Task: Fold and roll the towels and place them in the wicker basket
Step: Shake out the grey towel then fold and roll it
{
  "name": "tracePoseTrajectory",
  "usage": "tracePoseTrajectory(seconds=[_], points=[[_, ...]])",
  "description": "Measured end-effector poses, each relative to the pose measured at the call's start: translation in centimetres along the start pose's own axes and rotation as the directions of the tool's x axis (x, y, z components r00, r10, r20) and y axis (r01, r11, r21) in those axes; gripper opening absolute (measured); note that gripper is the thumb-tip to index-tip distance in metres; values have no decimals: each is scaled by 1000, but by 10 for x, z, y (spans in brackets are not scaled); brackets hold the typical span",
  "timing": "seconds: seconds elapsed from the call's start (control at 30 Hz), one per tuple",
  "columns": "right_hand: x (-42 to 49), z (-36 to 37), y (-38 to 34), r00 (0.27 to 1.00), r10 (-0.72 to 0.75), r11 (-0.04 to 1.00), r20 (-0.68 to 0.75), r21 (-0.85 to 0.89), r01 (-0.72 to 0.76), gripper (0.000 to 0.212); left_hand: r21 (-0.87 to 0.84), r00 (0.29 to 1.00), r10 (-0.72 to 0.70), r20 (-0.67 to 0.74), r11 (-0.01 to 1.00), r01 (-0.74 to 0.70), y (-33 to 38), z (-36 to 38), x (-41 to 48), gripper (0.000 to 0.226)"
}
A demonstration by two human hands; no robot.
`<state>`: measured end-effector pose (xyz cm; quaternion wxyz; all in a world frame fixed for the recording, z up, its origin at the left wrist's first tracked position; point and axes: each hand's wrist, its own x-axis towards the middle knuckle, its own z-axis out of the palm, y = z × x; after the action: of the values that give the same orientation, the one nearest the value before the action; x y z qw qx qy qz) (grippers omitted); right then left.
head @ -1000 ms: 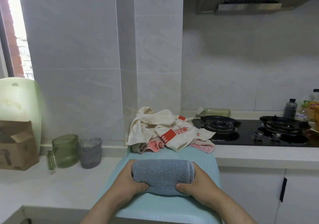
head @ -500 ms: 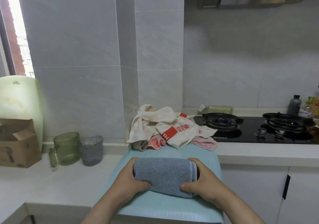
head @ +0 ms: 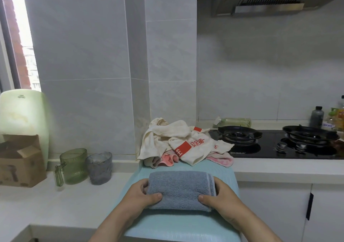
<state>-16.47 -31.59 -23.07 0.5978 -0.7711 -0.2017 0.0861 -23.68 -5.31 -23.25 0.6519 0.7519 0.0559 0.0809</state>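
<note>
Teal mat (head: 176,225) on white counter (head: 55,200) — grey towel roll (head: 180,187), crumpled cloth pile (head: 176,139) on it

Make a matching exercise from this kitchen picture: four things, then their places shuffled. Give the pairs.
1. grey towel
2. green jug
3. cardboard box
4. dark bottle

A. behind the hob, far right
B. on the blue mat, held by left hand and right hand
C. far left on the counter
D. beside the grey cup

Pairs: 1-B, 2-D, 3-C, 4-A
</note>
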Motion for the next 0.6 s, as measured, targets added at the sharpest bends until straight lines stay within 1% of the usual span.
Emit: tracePoseTrajectory(seconds=[0.07,0.17,0.23,0.37,0.47,0.53,0.6], points=[[0,1,1,1000,1,1000,8,-19,0,45,1,1000,4,24,1000,-4,-1,-2,-1,61],[-1,2,2,1000,-13,998,-1,-59,13,45,72,999,20,48,997,-24,-3,-2,-1,62],[-3,3,0,1000,-23,993,20,-113,25,45,126,999,30,38,991,-34,-3,-1,-3,64],[-8,2,-5,995,8,978,102,-208,14,56,213,999,46,24,976,-50,-2,2,-8,67],[-9,0,-10,991,37,961,131,-276,1,65,223,998,59,18,973,-62,-1,3,-9,64],[-9,1,-9,993,38,960,116,-279,-4,64,237,998,66,19,969,-68,-2,3,-8,64],[-8,1,-6,997,24,966,72,-259,-5,57,246,998,67,13,967,-68,-2,2,-6,62]])
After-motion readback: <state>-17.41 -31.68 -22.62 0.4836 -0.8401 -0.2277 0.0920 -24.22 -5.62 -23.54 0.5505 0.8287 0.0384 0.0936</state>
